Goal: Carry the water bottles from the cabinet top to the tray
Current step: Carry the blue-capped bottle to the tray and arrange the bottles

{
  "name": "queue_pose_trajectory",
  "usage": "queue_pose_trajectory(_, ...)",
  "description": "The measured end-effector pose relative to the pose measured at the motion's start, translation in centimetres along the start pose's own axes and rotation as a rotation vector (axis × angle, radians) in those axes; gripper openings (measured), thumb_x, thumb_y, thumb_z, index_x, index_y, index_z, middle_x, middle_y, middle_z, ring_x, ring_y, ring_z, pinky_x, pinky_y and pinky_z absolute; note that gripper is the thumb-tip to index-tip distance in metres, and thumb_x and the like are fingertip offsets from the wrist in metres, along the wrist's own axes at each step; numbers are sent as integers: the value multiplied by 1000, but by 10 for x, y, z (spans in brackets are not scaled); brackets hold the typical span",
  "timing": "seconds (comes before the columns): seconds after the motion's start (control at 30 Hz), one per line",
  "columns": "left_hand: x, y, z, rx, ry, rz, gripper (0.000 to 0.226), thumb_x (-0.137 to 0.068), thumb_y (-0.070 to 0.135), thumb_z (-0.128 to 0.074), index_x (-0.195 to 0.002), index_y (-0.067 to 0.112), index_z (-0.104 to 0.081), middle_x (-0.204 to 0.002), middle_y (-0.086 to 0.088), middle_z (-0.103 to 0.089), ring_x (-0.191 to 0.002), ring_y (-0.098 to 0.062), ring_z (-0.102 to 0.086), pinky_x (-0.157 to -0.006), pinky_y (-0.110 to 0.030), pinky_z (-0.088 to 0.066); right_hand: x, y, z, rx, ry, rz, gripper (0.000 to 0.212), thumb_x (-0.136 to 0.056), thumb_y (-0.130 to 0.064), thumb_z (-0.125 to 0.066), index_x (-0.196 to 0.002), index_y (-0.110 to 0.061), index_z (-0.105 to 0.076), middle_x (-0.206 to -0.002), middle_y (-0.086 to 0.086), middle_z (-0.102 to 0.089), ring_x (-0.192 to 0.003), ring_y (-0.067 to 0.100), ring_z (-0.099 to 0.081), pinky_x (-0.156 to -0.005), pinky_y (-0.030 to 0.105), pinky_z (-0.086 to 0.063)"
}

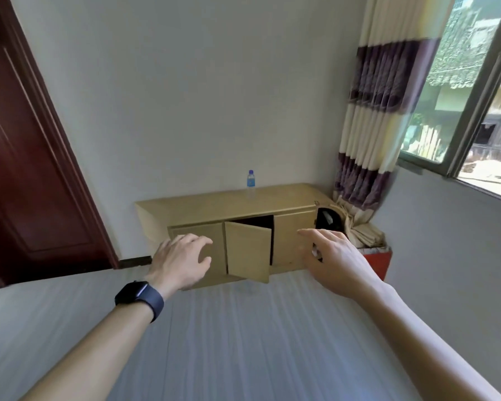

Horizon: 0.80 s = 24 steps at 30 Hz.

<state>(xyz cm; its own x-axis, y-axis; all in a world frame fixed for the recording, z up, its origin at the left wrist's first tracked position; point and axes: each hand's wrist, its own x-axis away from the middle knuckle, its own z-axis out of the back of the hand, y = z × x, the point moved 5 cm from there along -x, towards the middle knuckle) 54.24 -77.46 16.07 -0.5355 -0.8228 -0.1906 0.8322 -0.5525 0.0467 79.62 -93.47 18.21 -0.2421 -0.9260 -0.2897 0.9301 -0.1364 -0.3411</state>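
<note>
One clear water bottle (250,183) with a blue cap and blue label stands upright on the top of a low tan cabinet (203,208) against the far wall. My left hand (180,260), with a dark watch on its wrist, is stretched forward with fingers spread and holds nothing. My right hand (334,260) reaches forward too, fingers apart and empty. Both hands are well short of the bottle and lower in view, in front of the cabinet doors. No tray is visible.
The cabinet's middle door (248,251) hangs ajar. A dark red door (26,157) stands at the left. At the right are a striped curtain (373,125), an open window (475,91), a red box (381,260) and a dark bag (329,219). Pale floor lies below.
</note>
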Motion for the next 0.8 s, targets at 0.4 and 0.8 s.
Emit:
queue_pose_trajectory(0.4, -292, -47, -79, 65, -99, -76, 45, -95, 42, -49, -138, 31, -50, -139, 2, -55, -128, -22, -49, -104, -38, -40, -267, 81, -90, 44, -71, -145, 46, -100, -44, -42, -145, -35, -41, -148, -10, -47, -141, 18, -31, -109, 38, -35)
queue_pose_trajectory(0.8, -557, -123, -207, 97, -197, 58, 45, -97, 43, -46, -141, 34, -47, -143, 7, -51, -130, -19, -48, -107, -39, -38, -565, 175, -213, -59, -171, -142, 47, -98, -48, -46, -144, -37, -42, -141, -4, -52, -136, 20, -36, -105, 36, -39)
